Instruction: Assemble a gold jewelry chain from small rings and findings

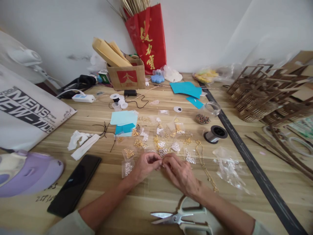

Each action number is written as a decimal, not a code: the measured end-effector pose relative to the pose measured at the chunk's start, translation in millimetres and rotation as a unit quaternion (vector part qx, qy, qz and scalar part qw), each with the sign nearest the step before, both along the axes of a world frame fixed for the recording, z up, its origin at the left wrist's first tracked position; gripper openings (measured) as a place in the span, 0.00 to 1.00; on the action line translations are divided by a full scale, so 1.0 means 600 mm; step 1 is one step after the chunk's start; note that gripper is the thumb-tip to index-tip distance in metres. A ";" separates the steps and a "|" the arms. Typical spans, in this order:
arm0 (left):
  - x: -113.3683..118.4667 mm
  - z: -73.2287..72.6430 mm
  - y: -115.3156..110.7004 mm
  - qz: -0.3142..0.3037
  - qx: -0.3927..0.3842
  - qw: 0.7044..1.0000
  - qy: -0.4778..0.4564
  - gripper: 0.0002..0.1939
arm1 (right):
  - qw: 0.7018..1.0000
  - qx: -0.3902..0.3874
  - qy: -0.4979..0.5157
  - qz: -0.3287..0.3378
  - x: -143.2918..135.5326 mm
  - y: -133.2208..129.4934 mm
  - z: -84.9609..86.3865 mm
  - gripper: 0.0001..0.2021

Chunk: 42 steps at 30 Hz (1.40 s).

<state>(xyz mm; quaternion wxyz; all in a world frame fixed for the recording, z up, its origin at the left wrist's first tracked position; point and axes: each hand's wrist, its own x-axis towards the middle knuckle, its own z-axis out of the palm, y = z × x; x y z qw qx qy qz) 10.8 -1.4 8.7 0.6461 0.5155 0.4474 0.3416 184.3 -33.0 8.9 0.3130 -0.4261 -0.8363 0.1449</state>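
My left hand [148, 165] and my right hand [179, 169] meet over the near middle of the table, fingertips pinched together. Whatever small thing sits between them is too tiny to make out; a faint thin line seems to hang below the left hand. Just beyond the fingers lie small clear bags of gold beads [138, 143] and silver beads [175, 147]. A bag of silver rings [128, 168] lies beside my left hand. To the right of my right hand are more silver rings [189, 156] and a gold chain [201, 160]. Scissors [176, 218] lie partly spread below the hands.
A black phone [74, 185] and white strips [85, 147] lie left. At right stand a wire spool [215, 134], a jar of brown beads [203, 118], crumpled plastic [230, 164] and stacked woven baskets [259, 93]. A cardboard box [127, 78] and red bag [154, 39] stand behind.
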 end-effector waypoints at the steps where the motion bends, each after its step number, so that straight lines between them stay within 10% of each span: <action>1: 0.000 0.001 -0.001 0.000 0.011 1.000 0.008 0.12 | 0.999 -0.018 0.030 -0.001 0.001 0.002 0.002 0.07; 17: -0.002 0.013 -0.007 -0.012 0.218 0.967 0.128 0.05 | 0.906 -0.308 0.290 0.000 -0.002 0.015 0.016 0.06; 42: -0.002 0.004 -0.012 0.010 0.442 0.877 0.192 0.05 | 0.836 -0.415 0.358 0.026 0.000 0.029 0.004 0.10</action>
